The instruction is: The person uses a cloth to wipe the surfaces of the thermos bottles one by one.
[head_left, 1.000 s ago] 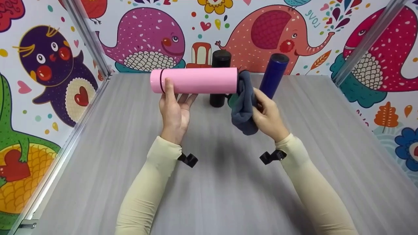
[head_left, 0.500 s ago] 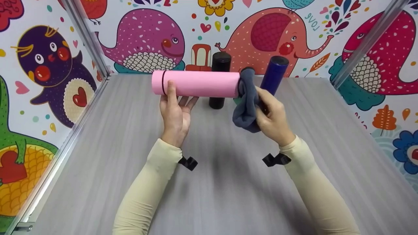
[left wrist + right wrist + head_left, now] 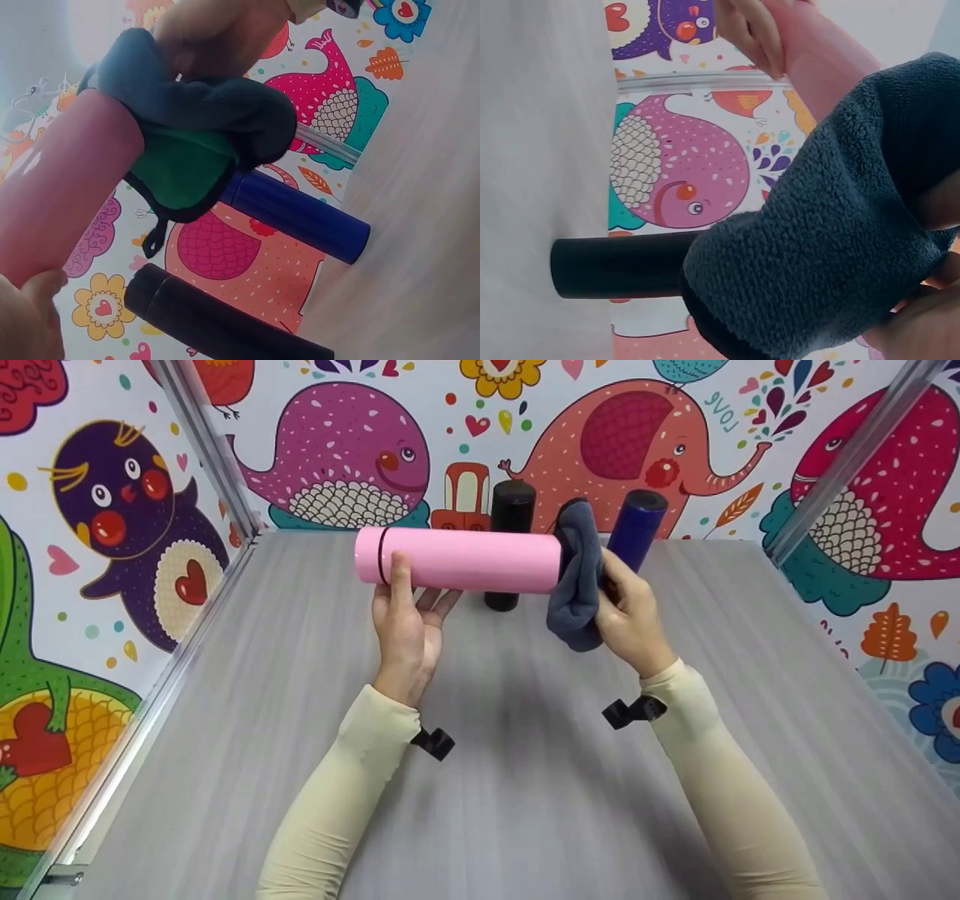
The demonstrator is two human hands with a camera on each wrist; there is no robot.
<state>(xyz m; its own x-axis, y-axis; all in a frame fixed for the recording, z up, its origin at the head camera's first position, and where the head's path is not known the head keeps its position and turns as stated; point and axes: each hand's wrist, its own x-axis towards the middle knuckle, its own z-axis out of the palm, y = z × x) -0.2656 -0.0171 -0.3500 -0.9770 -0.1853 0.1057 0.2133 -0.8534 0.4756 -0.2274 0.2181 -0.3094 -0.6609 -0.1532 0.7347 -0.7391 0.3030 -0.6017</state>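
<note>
A pink thermos flask point(image 3: 472, 559) with a dark ring near its left end lies sideways in the air above the table. Thumb on the near side, my left hand point(image 3: 409, 630) grips it by that ringed end. My right hand point(image 3: 634, 611) holds a bunched blue-grey cloth point(image 3: 576, 585) against the flask's right end. In the left wrist view the cloth point(image 3: 202, 105) shows a green underside and a small hanging loop, and it covers part of the flask's end face. The right wrist view has the cloth point(image 3: 817, 225) in front of much of the flask point(image 3: 829, 60).
Behind the flask, a black thermos flask point(image 3: 513, 506) stands upright on the grey table point(image 3: 517, 780). To its right stands a blue one point(image 3: 637, 525), partly behind the cloth and right hand. Cartoon-printed walls point(image 3: 345, 450) with metal corner rails enclose the table's back and sides.
The flask and both hands sit slightly lower and further right in the head view. The cloth has shifted over the flask's right end; the grip of each hand stays the same.
</note>
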